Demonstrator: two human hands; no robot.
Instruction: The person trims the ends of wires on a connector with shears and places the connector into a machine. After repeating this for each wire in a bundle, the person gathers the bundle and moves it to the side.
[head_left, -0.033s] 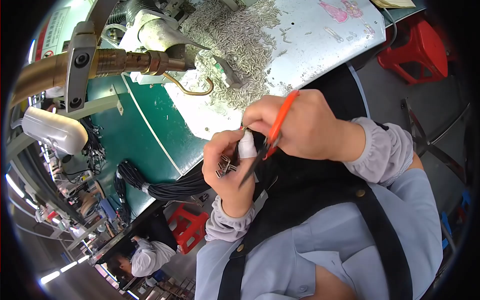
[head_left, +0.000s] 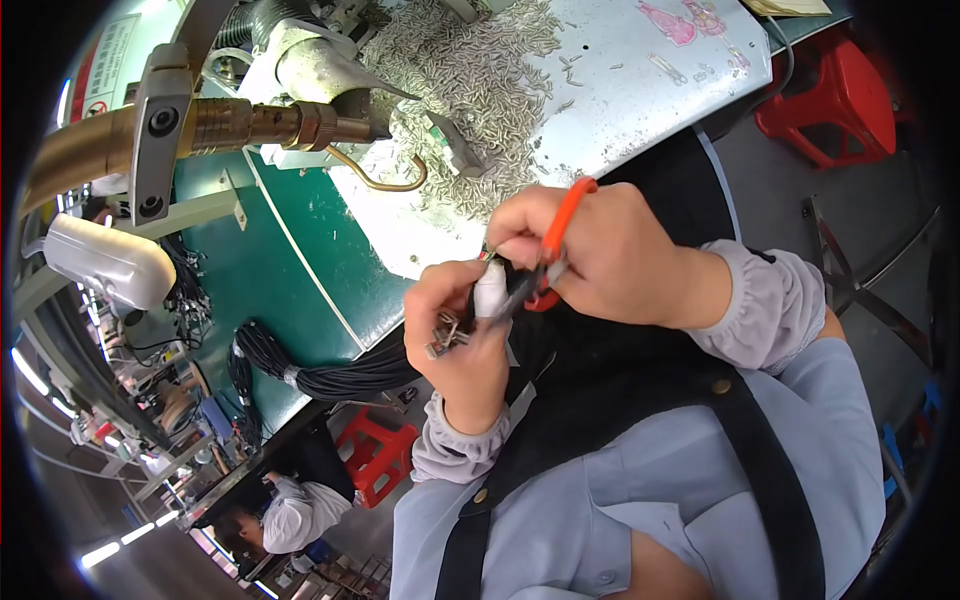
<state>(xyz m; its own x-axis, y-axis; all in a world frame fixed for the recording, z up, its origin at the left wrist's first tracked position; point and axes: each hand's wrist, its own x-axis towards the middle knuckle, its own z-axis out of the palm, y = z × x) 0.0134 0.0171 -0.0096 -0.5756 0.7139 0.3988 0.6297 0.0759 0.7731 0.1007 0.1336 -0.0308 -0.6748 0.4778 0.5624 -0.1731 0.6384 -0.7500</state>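
Observation:
My left hand [head_left: 430,310] is closed around several small metal connectors [head_left: 450,332], which stick out beside its palm. One of its fingers carries a white wrapping [head_left: 490,290]. Thin coloured wires [head_left: 488,256] show at its thumb tip, and the fingertips of my right hand [head_left: 630,255] pinch there too. Looped on the right hand are scissors with orange handles [head_left: 567,220]; their dark blades point down toward the left palm and look blurred. Where the wires run inside the left hand is hidden.
Ahead, a pile of small metal pieces [head_left: 500,90] covers part of the white board [head_left: 650,110]. A brass tube [head_left: 230,122] reaches in from the left. Black cables [head_left: 350,378] lie on the green table [head_left: 270,270]. Red stools [head_left: 840,110] and a person [head_left: 300,515] are farther off.
The scissors have swung a little, their blades now higher and closer to the white-wrapped finger. My right hand has shifted slightly; the connectors in my left hand have tilted a little.

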